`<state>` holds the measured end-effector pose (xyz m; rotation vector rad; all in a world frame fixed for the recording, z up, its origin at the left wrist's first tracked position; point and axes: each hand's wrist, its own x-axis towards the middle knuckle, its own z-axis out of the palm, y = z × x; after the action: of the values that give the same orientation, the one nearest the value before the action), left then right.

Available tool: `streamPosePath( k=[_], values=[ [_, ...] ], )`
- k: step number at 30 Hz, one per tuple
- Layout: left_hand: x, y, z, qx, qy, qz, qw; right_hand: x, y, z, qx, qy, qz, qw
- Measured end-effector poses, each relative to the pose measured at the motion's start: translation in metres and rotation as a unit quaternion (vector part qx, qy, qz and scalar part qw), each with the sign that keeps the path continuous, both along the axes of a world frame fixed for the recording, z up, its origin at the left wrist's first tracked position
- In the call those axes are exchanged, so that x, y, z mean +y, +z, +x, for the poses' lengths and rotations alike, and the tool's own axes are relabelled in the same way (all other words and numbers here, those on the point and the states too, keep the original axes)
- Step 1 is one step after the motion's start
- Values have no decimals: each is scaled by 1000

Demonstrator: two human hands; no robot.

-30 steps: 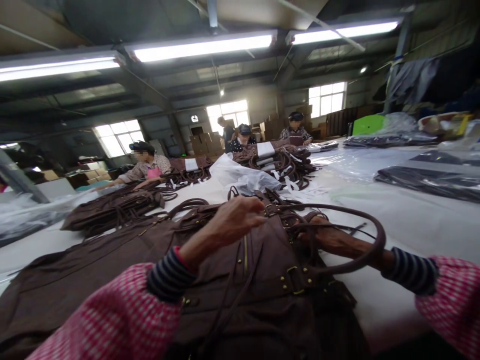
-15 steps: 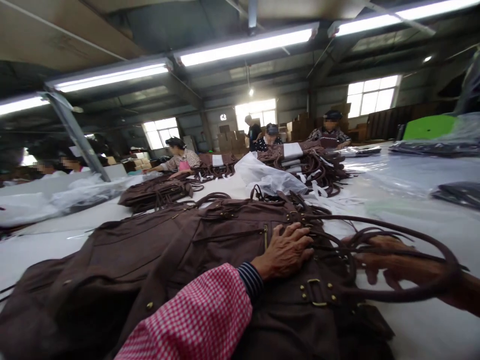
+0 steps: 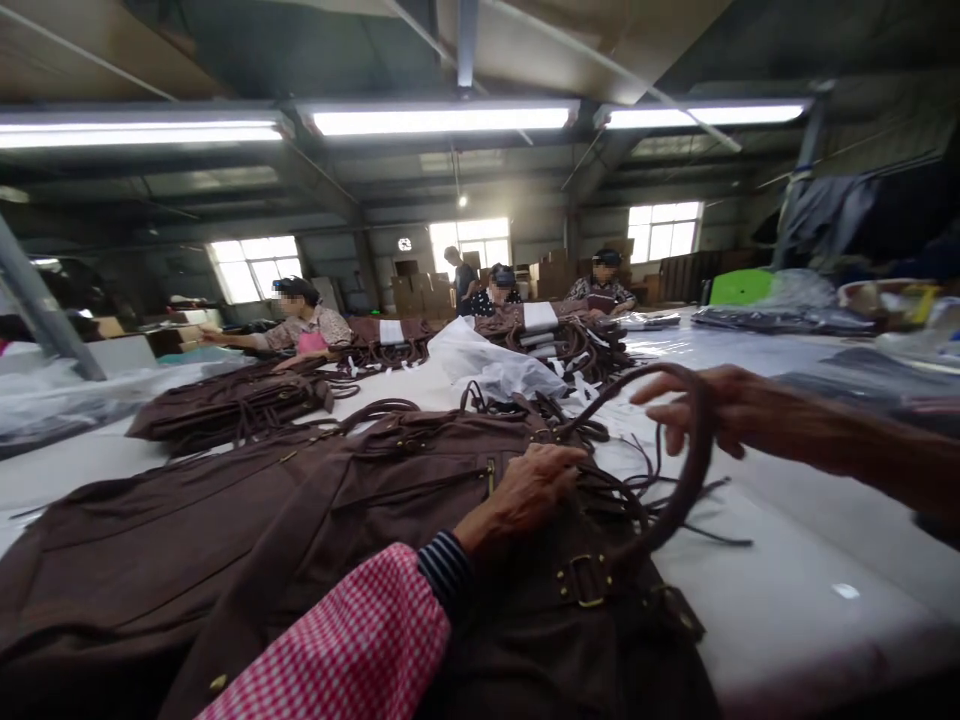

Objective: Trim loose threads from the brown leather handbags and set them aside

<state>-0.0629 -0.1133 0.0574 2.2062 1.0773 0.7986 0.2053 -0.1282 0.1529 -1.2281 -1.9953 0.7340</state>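
Bag (image 3: 420, 500) on a white desk (image 3: 795, 610)

The left hand (image 3: 529, 490) rests on the brown bag; whether it pinches fabric cannot be told. The right hand (image 3: 735, 402), fingers spread, is behind the raised handle (image 3: 694, 485). Pulling that could snag loose straps (image 3: 720, 538).

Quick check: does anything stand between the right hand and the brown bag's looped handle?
Nothing visible does. The right hand is at the looped handle, fingers showing inside the loop; actual contact is unclear. Thin straps lie lower, on the table. The left hand rests on the brown bag, near its zipper.
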Motion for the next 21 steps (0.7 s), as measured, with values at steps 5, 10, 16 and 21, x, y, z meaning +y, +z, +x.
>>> streamPosePath(
  k=[5, 10, 16, 21],
  values=[
    [-22, 77, -16, -394, -66, -196, 896, -22, 36, -69, -10, 248, 114, 962],
    [-59, 131, -53, -418, 52, -104, 901, -15, 0, -89, 28, 218, 167, 961],
    [-70, 107, -132, -161, 223, -72, 959, 22, -91, -49, -157, 80, 45, 983],
    [-69, 101, -146, 371, 316, 149, 860, 29, -117, -53, -208, 70, 29, 975]
  ],
)
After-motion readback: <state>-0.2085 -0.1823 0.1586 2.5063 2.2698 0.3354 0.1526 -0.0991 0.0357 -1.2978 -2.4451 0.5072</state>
